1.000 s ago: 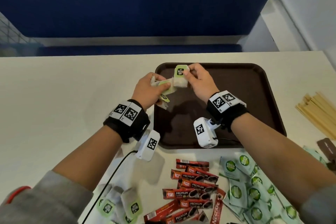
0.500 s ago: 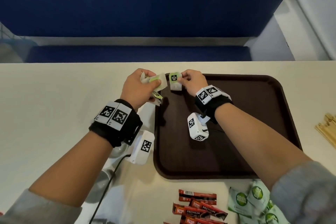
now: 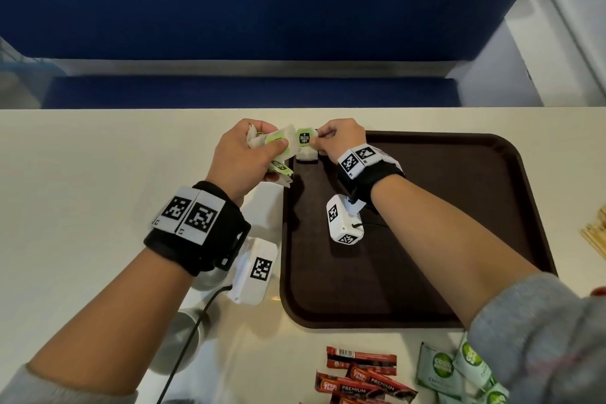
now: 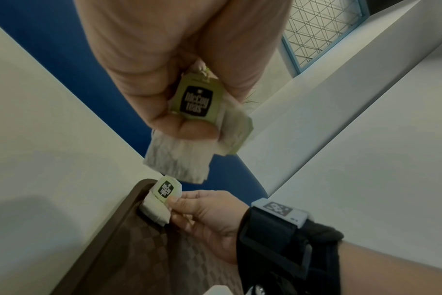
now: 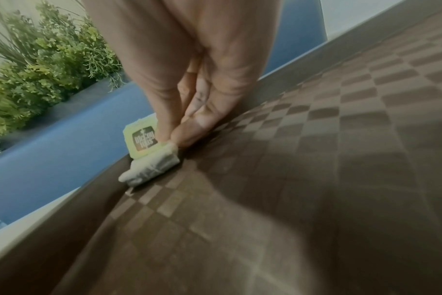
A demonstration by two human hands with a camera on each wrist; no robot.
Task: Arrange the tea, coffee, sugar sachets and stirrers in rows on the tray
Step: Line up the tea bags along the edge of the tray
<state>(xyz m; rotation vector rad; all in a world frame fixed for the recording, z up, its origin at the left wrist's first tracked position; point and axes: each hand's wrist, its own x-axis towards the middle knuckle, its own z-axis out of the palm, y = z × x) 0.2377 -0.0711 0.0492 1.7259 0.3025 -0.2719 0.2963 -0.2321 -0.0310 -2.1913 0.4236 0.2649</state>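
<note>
tea bags (image 3: 278, 154) bunched beside tray (image 3: 475, 174); coffee sachets (image 3: 360, 377) lie nearer.

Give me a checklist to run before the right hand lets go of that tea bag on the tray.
1. Tea bag down on the tray: ok, its lower end rests on the floor at the far left corner.
2. Tea bag lying flat: not ok, its tag end is still lifted against the rim.
3. Right hand grip: ok, fingertips pinch the bag at the tag.
4. Left hand supply: ok, it holds a bunch of tea bags above the corner.
5. Room for a row: ok, nothing else lies on the tray floor in view.
6. Strings tangled between bags: cannot tell.
</note>
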